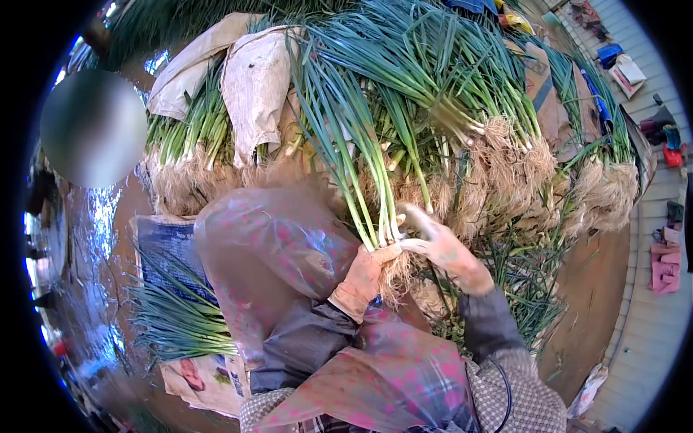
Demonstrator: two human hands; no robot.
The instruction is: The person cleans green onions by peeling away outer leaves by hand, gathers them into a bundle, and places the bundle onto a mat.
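Observation:
My left hand (363, 278), in a dirty tan glove, is closed round the lower stalks of a small bunch of green onions (375, 189). The white stems and stringy roots stick out beside my fingers, and the long green leaves run up and away from me. Close on the right, my right hand (446, 252) has its thumb and fingers apart near the white stems, slightly blurred. Whether its fingertips touch a stem is hard to tell.
A long pile of green onions (505, 155) with roots towards me lies ahead, partly under pale sacks (261, 86). Trimmed onions (180, 321) lie at the left beside my covered knee. Loose leaves (530, 281) litter the right. Pink cloth (665, 263) lies at the far right.

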